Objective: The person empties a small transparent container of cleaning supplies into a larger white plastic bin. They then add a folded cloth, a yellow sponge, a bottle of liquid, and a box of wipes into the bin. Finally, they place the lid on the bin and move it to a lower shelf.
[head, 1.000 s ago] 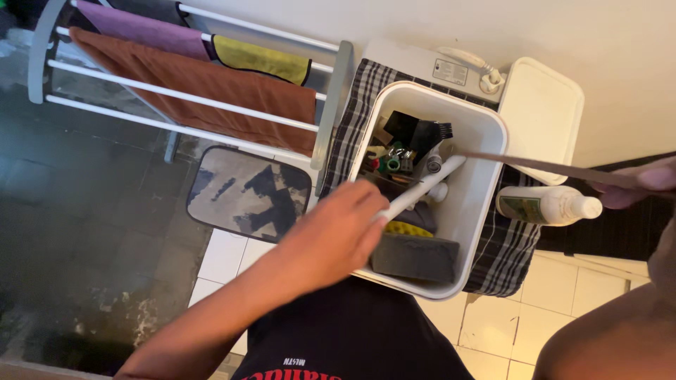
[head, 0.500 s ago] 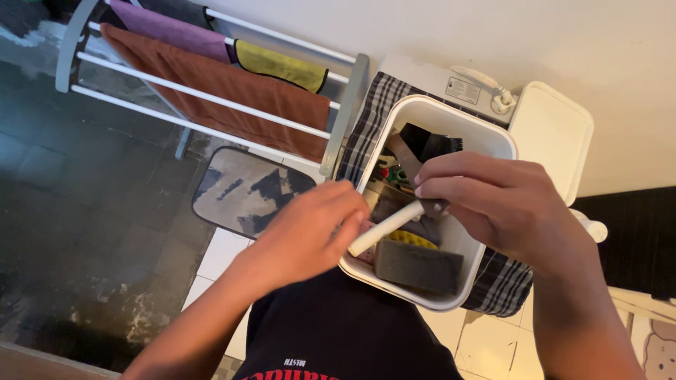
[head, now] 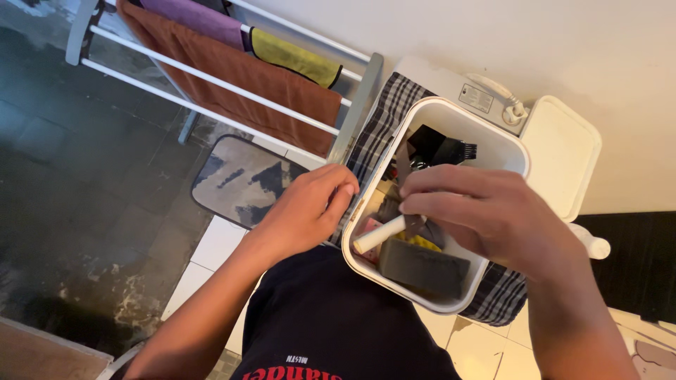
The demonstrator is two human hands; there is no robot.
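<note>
A white drying rack (head: pixel 232 84) with brown, purple and yellow cloths stood at ten o'clock of the white bin (head: pixel 503 151). Over the bin, the right hand (head: pixel 486 214) pinched a white tube (head: pixel 379 234) lying inside above a grey sponge (head: pixel 422 267). At nine o'clock, the left hand (head: pixel 306 211) rested loosely curled, empty, against the rim.

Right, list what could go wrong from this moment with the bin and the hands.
The white bin sits on a checked cloth with its near corner past the edge, so pressure from the left hand at its rim might tip it. The right hand pinches a white tube and a brown strip together; either could slip into the clutter.
</note>
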